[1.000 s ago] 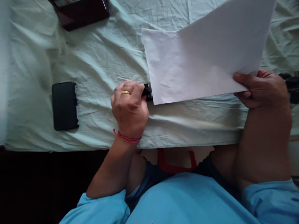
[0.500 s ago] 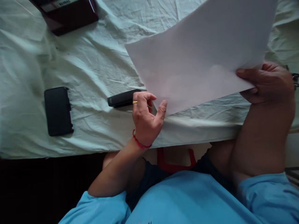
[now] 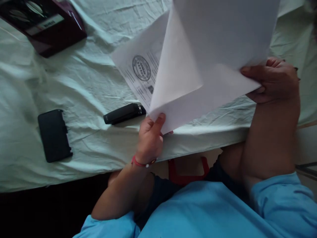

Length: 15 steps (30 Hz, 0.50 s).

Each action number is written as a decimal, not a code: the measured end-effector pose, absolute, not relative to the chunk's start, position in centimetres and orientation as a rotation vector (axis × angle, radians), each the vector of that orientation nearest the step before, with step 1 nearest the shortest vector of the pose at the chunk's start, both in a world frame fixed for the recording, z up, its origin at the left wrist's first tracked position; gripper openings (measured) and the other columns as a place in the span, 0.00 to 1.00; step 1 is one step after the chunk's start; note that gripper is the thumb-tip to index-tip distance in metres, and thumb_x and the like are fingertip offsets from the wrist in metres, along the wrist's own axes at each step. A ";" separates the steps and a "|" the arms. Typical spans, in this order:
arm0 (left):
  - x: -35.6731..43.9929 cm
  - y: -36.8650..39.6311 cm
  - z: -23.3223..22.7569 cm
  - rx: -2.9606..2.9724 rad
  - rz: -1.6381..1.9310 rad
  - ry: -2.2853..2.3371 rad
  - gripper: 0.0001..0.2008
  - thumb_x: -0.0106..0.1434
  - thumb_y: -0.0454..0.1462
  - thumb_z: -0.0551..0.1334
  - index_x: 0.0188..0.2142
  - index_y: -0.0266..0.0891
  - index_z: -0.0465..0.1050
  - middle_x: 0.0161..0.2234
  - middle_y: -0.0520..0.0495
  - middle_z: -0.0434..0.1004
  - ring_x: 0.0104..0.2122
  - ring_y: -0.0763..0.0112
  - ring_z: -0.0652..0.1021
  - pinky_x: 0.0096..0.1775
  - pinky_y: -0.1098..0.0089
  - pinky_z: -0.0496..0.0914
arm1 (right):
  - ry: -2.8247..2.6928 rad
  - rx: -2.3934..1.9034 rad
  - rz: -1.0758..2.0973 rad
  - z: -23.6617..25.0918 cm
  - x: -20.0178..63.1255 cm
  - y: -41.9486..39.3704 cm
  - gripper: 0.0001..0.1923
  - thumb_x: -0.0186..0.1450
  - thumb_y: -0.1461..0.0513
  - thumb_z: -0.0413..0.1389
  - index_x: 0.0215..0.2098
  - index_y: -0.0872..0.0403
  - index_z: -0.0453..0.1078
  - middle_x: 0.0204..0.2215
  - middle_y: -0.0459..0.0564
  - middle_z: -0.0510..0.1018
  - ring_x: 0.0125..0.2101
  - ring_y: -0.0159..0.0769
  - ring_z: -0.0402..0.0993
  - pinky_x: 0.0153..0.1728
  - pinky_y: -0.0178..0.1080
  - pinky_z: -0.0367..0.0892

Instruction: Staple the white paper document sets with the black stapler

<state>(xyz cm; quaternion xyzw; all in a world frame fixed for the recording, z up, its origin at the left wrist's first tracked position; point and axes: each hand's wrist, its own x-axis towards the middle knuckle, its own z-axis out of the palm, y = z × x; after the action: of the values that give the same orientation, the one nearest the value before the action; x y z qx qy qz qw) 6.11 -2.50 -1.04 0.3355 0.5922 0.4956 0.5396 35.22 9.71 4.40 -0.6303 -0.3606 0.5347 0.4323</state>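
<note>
I'm gripping the sheaf of papers point(image 3: 213, 56) above the table edge, right hand point(image 3: 272, 81) pinched shut on one corner, left hand point(image 3: 150, 138) pinching the lower corner and peeling the top sheet. Black stapler point(image 3: 123, 113) is lying just left; next I'm judging the sheets need squaring.

Counted around the stapler point(image 3: 124, 113): 1 stapler, 3 paper sheets point(image 3: 210, 49) right of it, 1 black phone point(image 3: 54, 135) left, 1 maroon box point(image 3: 44, 24) beyond.

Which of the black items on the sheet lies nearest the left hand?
The stapler, just beside the left hand; the flat black case lies further off.
</note>
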 end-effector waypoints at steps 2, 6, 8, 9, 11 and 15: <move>6.1 -2.1 -0.5 0.632 1.043 1.358 0.14 0.66 0.47 0.71 0.38 0.40 0.75 0.35 0.47 0.83 0.25 0.71 0.80 0.21 0.74 0.69 | -0.882 -1.620 1.332 4.1 35.1 9.9 0.10 0.49 0.70 0.68 0.27 0.56 0.75 0.23 0.45 0.73 0.19 0.24 0.64 0.14 0.27 0.57; 5.7 -1.7 0.1 0.621 0.918 1.365 0.16 0.62 0.47 0.74 0.31 0.37 0.77 0.26 0.46 0.81 0.18 0.74 0.77 0.16 0.76 0.61 | -1.023 -1.638 1.315 2.6 35.5 10.4 0.10 0.59 0.71 0.64 0.39 0.58 0.82 0.32 0.49 0.80 0.28 0.26 0.74 0.27 0.28 0.70; 5.4 -1.7 0.1 0.665 0.860 1.367 0.20 0.62 0.50 0.74 0.29 0.37 0.77 0.21 0.46 0.79 0.16 0.74 0.74 0.15 0.76 0.60 | -1.139 -1.746 1.222 2.1 35.8 10.7 0.09 0.62 0.69 0.65 0.41 0.58 0.82 0.30 0.49 0.79 0.26 0.23 0.69 0.23 0.25 0.61; 5.3 -1.7 0.1 0.688 0.831 1.366 0.21 0.63 0.52 0.74 0.29 0.37 0.77 0.19 0.46 0.77 0.15 0.75 0.73 0.15 0.76 0.60 | -1.183 -1.818 1.161 1.9 36.0 10.8 0.08 0.63 0.68 0.66 0.41 0.58 0.82 0.30 0.49 0.78 0.24 0.22 0.66 0.22 0.25 0.56; 5.2 -1.7 0.0 0.737 0.784 1.367 0.23 0.65 0.54 0.72 0.27 0.37 0.76 0.16 0.47 0.75 0.13 0.76 0.70 0.15 0.75 0.59 | -1.240 -1.959 1.059 1.8 36.0 11.0 0.09 0.64 0.66 0.66 0.43 0.57 0.82 0.29 0.49 0.78 0.24 0.21 0.64 0.22 0.25 0.52; 5.1 -1.4 0.0 0.814 0.762 1.379 0.26 0.69 0.55 0.68 0.23 0.38 0.76 0.15 0.46 0.74 0.12 0.78 0.66 0.14 0.76 0.56 | -1.410 -2.133 0.784 1.7 35.5 11.2 0.10 0.63 0.63 0.67 0.44 0.55 0.83 0.29 0.48 0.78 0.27 0.23 0.65 0.26 0.27 0.52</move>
<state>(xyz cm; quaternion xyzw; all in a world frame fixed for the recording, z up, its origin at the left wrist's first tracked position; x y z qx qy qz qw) 5.11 -1.40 -0.01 0.3558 0.6025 0.3330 0.6321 35.51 11.18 1.74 -0.7759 -0.5129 0.2852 0.2316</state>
